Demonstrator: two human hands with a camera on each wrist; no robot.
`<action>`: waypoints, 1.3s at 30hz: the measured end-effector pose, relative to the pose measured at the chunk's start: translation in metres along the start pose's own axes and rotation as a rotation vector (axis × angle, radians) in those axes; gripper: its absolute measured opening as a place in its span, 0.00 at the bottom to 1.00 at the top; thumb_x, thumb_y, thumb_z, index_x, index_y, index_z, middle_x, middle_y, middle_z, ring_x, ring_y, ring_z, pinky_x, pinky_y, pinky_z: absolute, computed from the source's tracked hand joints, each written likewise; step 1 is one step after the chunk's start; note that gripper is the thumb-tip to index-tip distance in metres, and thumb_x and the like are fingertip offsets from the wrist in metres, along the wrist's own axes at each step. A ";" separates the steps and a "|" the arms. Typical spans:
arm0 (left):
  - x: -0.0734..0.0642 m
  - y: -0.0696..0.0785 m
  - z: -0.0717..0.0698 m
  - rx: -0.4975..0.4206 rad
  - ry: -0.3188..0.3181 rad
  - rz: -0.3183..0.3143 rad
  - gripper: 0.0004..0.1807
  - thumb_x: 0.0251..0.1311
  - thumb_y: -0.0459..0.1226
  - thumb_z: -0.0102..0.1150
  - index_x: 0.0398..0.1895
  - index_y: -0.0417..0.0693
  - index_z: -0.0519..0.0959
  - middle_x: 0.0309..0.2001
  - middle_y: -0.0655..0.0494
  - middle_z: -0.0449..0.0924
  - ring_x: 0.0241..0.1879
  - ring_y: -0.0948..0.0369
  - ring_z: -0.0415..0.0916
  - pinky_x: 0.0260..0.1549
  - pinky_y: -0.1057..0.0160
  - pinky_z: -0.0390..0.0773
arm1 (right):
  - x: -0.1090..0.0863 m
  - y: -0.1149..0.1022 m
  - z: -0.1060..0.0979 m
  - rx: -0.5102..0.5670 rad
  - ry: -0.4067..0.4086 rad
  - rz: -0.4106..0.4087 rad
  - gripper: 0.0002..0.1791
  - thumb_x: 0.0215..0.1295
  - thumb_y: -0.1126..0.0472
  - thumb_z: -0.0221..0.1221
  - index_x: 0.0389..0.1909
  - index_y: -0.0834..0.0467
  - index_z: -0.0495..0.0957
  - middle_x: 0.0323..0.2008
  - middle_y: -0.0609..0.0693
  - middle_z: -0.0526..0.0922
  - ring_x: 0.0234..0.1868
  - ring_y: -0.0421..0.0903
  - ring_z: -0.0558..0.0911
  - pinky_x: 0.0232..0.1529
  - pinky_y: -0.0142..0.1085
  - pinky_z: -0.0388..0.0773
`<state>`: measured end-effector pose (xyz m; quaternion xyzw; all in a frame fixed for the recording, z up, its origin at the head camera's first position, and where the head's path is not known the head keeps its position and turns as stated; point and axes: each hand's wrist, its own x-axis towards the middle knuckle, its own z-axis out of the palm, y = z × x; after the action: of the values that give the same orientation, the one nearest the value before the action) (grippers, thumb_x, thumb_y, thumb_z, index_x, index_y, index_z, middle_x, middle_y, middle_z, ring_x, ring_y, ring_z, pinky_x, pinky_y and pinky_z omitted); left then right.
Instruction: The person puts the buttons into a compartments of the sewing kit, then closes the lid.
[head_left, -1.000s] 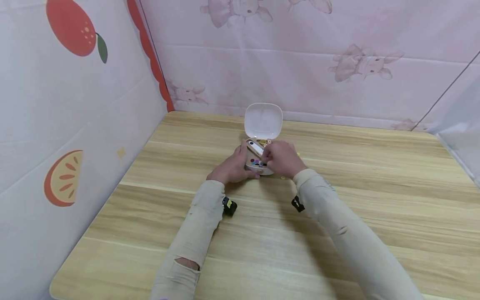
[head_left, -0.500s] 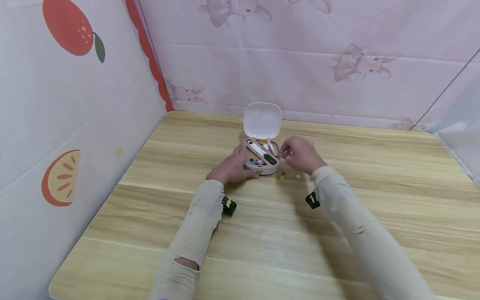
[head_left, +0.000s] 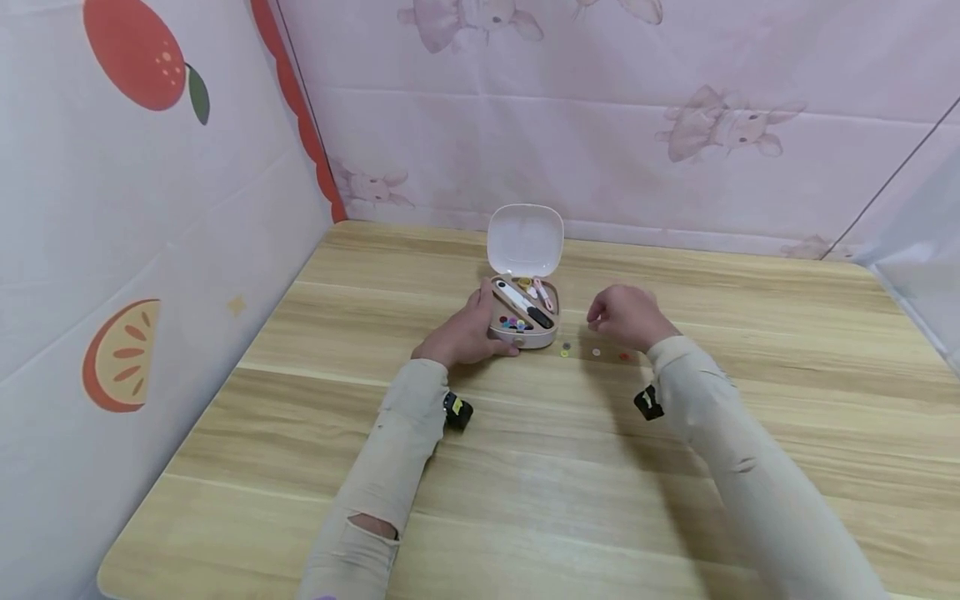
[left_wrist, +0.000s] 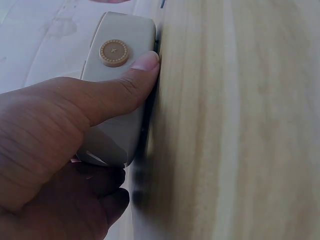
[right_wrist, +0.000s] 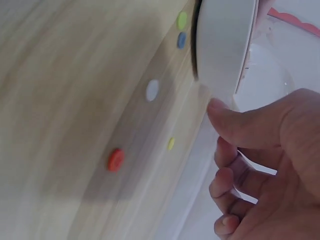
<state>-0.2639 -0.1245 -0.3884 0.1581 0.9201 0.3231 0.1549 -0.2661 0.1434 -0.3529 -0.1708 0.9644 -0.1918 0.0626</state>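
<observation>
A white sewing box (head_left: 525,340) stands on the table with its lid (head_left: 526,242) raised. Its tray holds a white-and-black tool (head_left: 523,304), a pink-handled item (head_left: 543,295) and several coloured buttons (head_left: 513,323). My left hand (head_left: 461,330) grips the box's left side, the thumb across its front below a round brown clasp (left_wrist: 114,52). To the right of the box, my right hand (head_left: 626,318) hovers above the table, fingers loosely curled; nothing shows between thumb and forefinger. Below it lie a red button (right_wrist: 115,160), a white button (right_wrist: 152,90) and a small yellow button (right_wrist: 171,143).
A yellow-green button (right_wrist: 182,20) and a blue button (right_wrist: 181,40) lie close by the box's right side. The wooden table (head_left: 525,483) meets a pink rabbit-print wall (head_left: 600,150) behind and a fruit-print wall (head_left: 210,208) at the left.
My right hand has gone from inside the box out to the right, uncovering the tool, the pink-handled item and loose buttons on the table. My left hand stays on the box.
</observation>
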 end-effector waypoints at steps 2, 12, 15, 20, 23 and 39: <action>0.000 0.000 0.000 0.002 0.000 0.003 0.69 0.59 0.48 0.73 0.80 0.41 0.25 0.81 0.39 0.35 0.79 0.50 0.43 0.75 0.55 0.51 | -0.001 0.003 0.000 -0.004 -0.027 0.010 0.10 0.57 0.71 0.60 0.38 0.64 0.88 0.41 0.58 0.89 0.46 0.57 0.83 0.56 0.58 0.64; 0.000 0.000 -0.002 0.006 -0.001 0.002 0.69 0.59 0.49 0.73 0.80 0.41 0.25 0.81 0.39 0.35 0.79 0.49 0.42 0.75 0.55 0.50 | -0.004 0.009 0.005 -0.040 -0.110 0.005 0.06 0.55 0.69 0.64 0.32 0.59 0.88 0.37 0.52 0.89 0.41 0.53 0.82 0.54 0.58 0.64; 0.000 0.000 -0.002 0.003 -0.001 0.000 0.69 0.59 0.48 0.73 0.80 0.42 0.24 0.81 0.39 0.35 0.79 0.49 0.43 0.75 0.55 0.50 | -0.005 0.011 0.007 -0.039 -0.130 0.009 0.03 0.56 0.65 0.69 0.32 0.59 0.88 0.35 0.50 0.88 0.42 0.53 0.82 0.53 0.57 0.64; 0.001 -0.001 -0.002 0.001 -0.003 0.002 0.69 0.59 0.48 0.73 0.80 0.42 0.24 0.81 0.39 0.35 0.79 0.50 0.43 0.75 0.55 0.51 | -0.005 0.013 0.009 -0.035 -0.144 0.009 0.05 0.57 0.63 0.72 0.33 0.60 0.88 0.33 0.50 0.88 0.40 0.52 0.82 0.51 0.55 0.63; 0.001 -0.001 -0.002 -0.001 -0.005 0.002 0.69 0.59 0.48 0.73 0.80 0.42 0.24 0.81 0.39 0.35 0.79 0.50 0.43 0.75 0.55 0.50 | -0.006 0.012 0.009 -0.039 -0.144 0.005 0.05 0.57 0.63 0.71 0.33 0.60 0.88 0.34 0.50 0.88 0.41 0.52 0.83 0.50 0.55 0.63; 0.002 -0.002 -0.001 -0.004 -0.011 0.004 0.69 0.59 0.48 0.73 0.80 0.42 0.24 0.81 0.39 0.34 0.79 0.50 0.42 0.75 0.55 0.50 | -0.006 0.012 0.012 -0.051 -0.155 0.018 0.02 0.59 0.65 0.68 0.30 0.59 0.88 0.34 0.49 0.88 0.39 0.50 0.81 0.48 0.53 0.64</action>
<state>-0.2666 -0.1252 -0.3895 0.1617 0.9183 0.3242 0.1596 -0.2624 0.1519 -0.3687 -0.1780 0.9628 -0.1528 0.1343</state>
